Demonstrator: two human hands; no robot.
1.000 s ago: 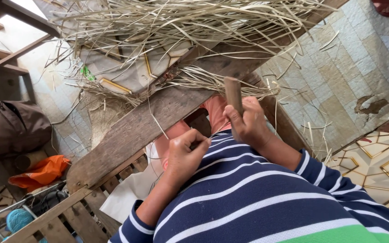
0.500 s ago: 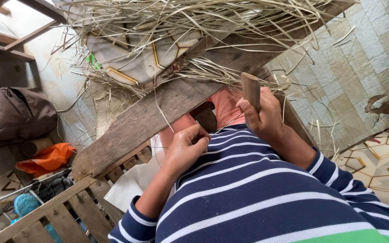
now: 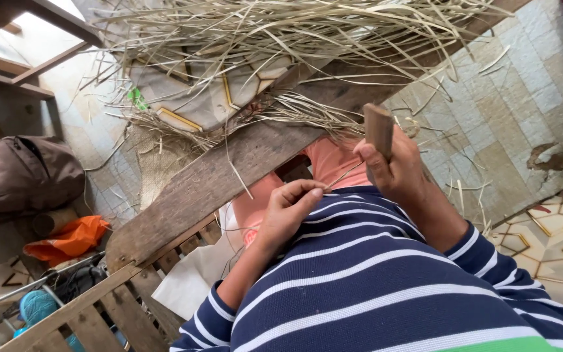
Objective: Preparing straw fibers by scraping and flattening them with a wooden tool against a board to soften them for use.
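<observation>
My right hand (image 3: 399,171) is closed around a short flat wooden piece (image 3: 378,129) that stands upright out of my fist. Just to its left, my left hand (image 3: 288,210) pinches the end of a thin pale straw strip (image 3: 343,176), which runs up toward my right hand. Both hands sit over my lap, close to a long weathered wooden plank (image 3: 229,171). Beyond the plank lies a heap of dry straw strips (image 3: 275,32). My forearms are in navy and white striped sleeves (image 3: 360,280).
A brown bag (image 3: 21,173) and an orange cloth (image 3: 66,240) lie at the left. A slatted wooden frame (image 3: 73,309) and a teal ball of cord (image 3: 37,306) are at the lower left. Tiled floor (image 3: 503,111) spreads to the right.
My right hand has moved right and away from my left with the wooden piece. The strip now shows stretched between them. My left hand stays pinched in place.
</observation>
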